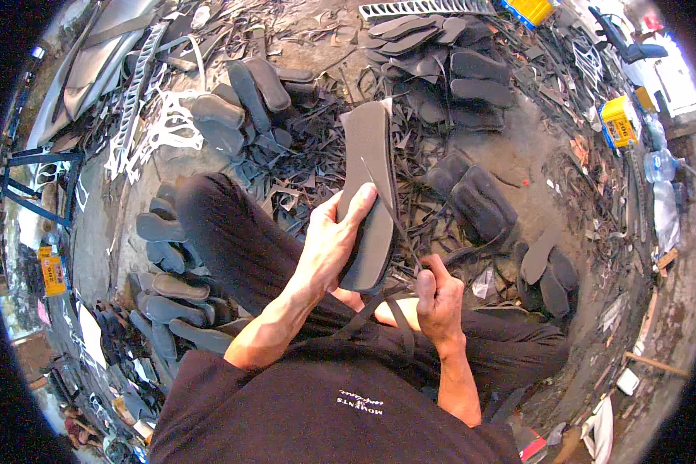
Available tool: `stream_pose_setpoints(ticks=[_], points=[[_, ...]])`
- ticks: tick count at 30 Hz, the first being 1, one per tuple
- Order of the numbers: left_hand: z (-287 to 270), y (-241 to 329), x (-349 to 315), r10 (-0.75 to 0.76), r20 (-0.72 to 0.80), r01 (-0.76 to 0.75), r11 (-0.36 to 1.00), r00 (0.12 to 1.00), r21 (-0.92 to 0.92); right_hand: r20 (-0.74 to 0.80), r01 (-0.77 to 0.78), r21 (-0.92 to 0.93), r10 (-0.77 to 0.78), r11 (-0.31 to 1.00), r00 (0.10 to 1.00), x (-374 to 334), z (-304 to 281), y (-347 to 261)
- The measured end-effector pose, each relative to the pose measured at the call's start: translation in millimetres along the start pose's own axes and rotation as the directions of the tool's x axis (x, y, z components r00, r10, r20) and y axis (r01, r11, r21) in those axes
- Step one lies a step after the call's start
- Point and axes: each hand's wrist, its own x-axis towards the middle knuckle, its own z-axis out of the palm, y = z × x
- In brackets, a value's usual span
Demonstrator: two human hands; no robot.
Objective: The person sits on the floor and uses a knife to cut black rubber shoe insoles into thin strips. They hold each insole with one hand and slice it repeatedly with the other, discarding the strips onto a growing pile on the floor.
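Note:
My left hand (322, 238) is closed around a grey foam shoe sole (368, 147), its thumb pressed on the flat face. The sole stands lengthwise over my lap and looks stacked in more than one layer at its right edge. My right hand (441, 300) is in a fist to the lower right of the sole. From its fingers a thin dark strip (404, 233) runs up to the sole's edge and across its face; whether a blade is among it, I cannot make out.
Offcut scraps (317, 155) cover the floor ahead. Piles of dark soles (479, 77) lie at far right, far left and beside my left knee (216, 205). White cut-out sheets (170, 124) lie on the left, and a yellow box (619, 122) stands on the right.

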Motion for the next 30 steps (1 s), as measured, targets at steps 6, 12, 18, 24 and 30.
stream_pose_setpoints(ticks=[6, 12, 18, 24, 30], points=[[11, -3, -27, -0.074, 0.107, 0.069, 0.996, 0.992, 0.050, -0.157, 0.163, -0.075, -0.173, 0.984, 0.972, 59, 8, -4], [14, -24, -64, -0.076, 0.269, 0.048, 0.993, 0.960, 0.108, -0.321, 0.143, 0.059, -0.117, 0.988, 0.940, 134, -10, -5], [-18, -29, -29, 0.017, 0.159, -0.020, 1.000, 0.987, 0.019, 0.195, -0.117, 0.418, 0.037, 0.901, 0.980, 20, 9, -29], [-30, -1, -14, -0.039, 0.143, 0.057, 0.991, 0.989, -0.125, 0.381, -0.239, 0.234, 0.137, 0.942, 0.914, -21, 5, -18], [-37, 11, -31, -0.154, 0.394, 0.249, 0.947, 0.906, -0.203, -0.096, 0.148, -0.103, -0.158, 0.984, 0.983, -47, 15, 11]])
